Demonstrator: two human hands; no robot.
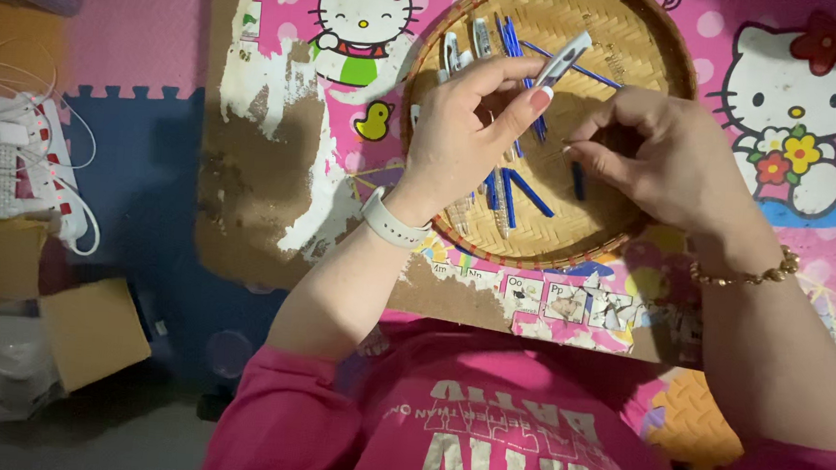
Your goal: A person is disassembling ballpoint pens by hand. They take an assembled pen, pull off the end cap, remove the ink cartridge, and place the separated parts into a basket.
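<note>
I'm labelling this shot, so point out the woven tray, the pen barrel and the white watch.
woven tray (pixel 638 46), head view, bare upper right weave.
pen barrel (pixel 563 59), head view, mid-barrel above the fingertips.
white watch (pixel 392 222), head view, strap on the wrist.

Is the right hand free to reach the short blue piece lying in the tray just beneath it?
Probably yes: the right hand hovers directly over the short blue piece in the woven tray, nothing between, though its fingers seem to pinch something tiny.

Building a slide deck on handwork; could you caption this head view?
Left hand holds a pen barrel while right hand pinches a small part above a woven bamboo tray.
</note>
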